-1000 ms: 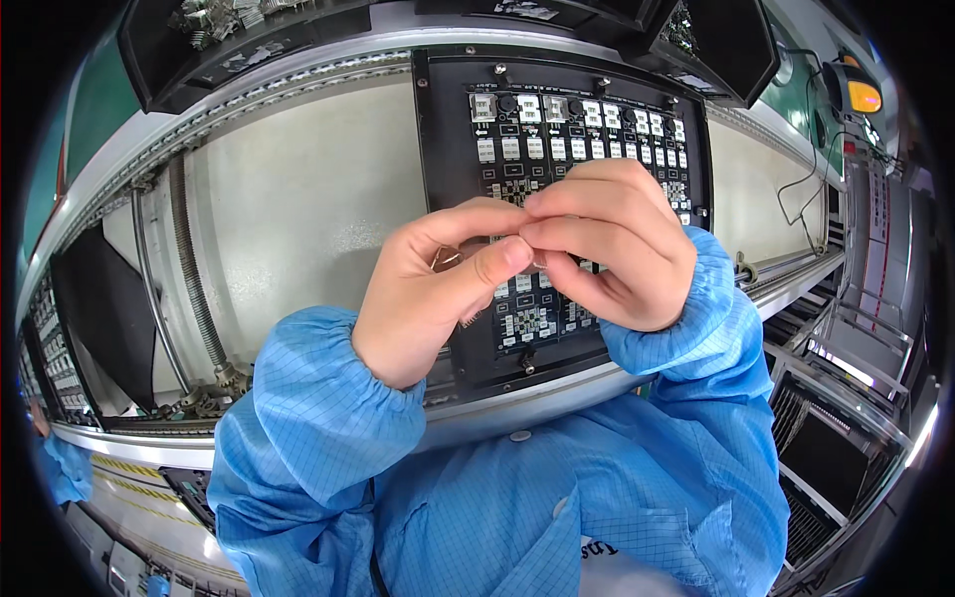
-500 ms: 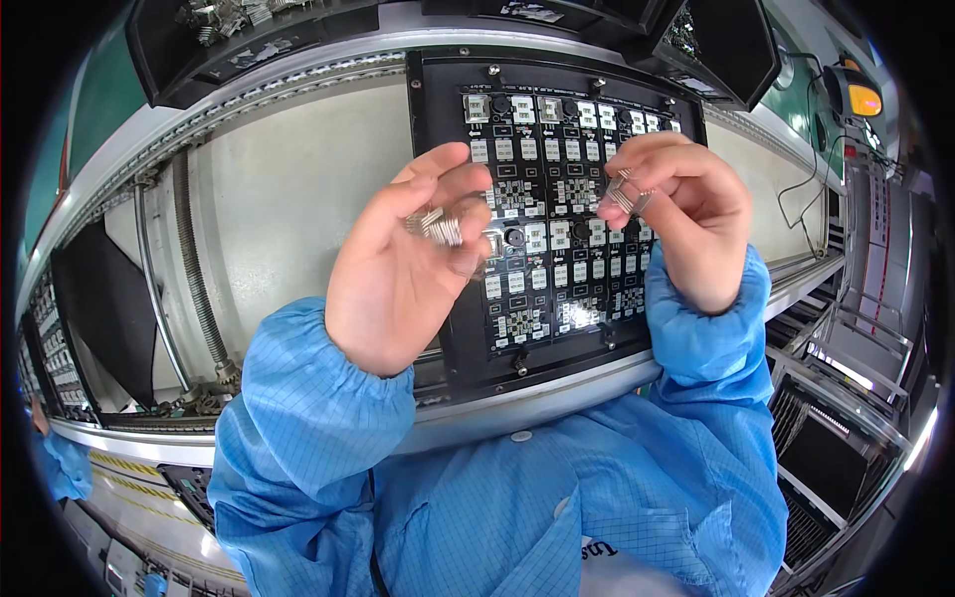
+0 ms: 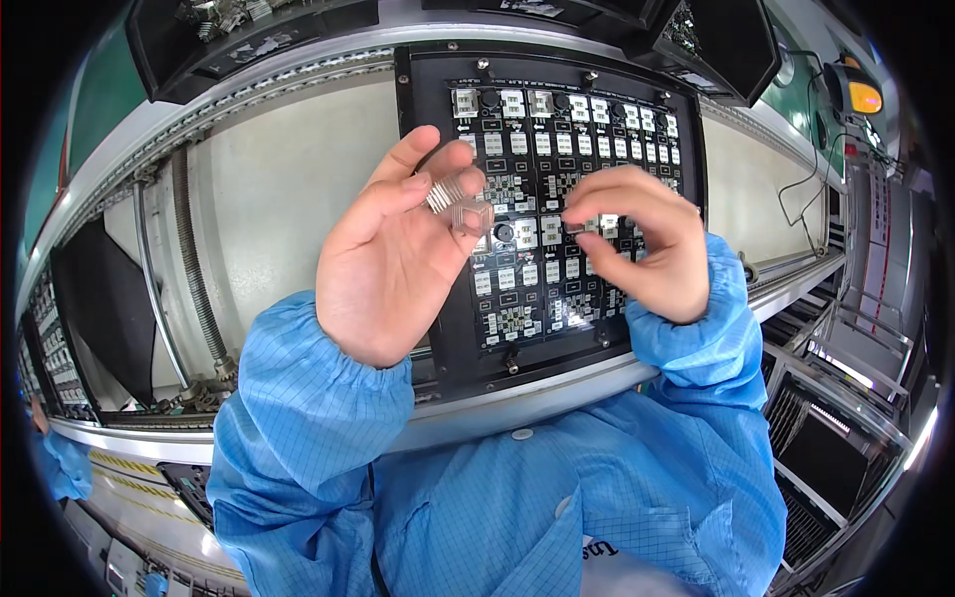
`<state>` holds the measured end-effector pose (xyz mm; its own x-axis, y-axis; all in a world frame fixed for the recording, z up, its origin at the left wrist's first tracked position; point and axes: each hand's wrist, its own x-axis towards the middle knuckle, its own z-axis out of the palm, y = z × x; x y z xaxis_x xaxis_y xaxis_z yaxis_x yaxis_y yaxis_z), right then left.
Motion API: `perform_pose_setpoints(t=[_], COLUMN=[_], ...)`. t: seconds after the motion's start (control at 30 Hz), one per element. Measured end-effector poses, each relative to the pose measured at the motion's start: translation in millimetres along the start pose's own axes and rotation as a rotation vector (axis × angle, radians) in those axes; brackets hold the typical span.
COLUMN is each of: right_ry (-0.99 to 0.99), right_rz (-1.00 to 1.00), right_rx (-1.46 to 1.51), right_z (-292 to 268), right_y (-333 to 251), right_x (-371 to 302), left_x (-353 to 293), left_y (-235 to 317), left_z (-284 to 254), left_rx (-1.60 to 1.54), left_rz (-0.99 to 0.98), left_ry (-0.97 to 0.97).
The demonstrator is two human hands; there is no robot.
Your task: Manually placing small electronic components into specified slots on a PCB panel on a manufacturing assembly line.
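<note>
My left hand is raised palm up over the left edge of a black circuit board panel. Its curled fingers and thumb hold a small stack of thin metal frames. My right hand hovers over the middle of the panel, its thumb and fingertips close together around a small greyish metal piece, mostly hidden by the fingers. Rows of white square components and round black parts cover the circuit board panel, which sits in a black carrier.
The carrier rests on a conveyor with a pale bed and metal rails. Black bins of small metal parts stand along the far side. A screw rod lies left; a rack stands lower right, and a yellow-screened device upper right.
My right hand has moved left and down over the panel, its palm turned down. My left hand has tipped slightly, with the metal frames now higher in its fingers. The panel appears shifted slightly left.
</note>
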<state>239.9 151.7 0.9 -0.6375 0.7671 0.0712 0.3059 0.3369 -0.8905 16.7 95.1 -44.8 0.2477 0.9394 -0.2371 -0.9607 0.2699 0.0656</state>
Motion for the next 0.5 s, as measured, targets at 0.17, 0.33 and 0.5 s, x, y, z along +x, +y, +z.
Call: perform_pose_setpoints(t=[0.17, 0.33, 0.5], right_ry=[-0.053, -0.069, -0.057], right_rz=[-0.088, -0.132, -0.164], right_rx=[-0.320, -0.447, -0.447], right_z=[11.9, 23.5, 30.5], right_y=[0.6, 0.5, 4.7], right_x=[-5.5, -2.8, -3.3], left_x=[-1.1, -4.5, -6.1], left_y=[-1.7, -0.9, 0.4], left_z=[3.0, 1.0, -4.1], left_rx=[0.050, 0.096, 0.039], left_rz=[0.050, 0.076, 0.077], left_ry=[-0.013, 0.021, -0.017])
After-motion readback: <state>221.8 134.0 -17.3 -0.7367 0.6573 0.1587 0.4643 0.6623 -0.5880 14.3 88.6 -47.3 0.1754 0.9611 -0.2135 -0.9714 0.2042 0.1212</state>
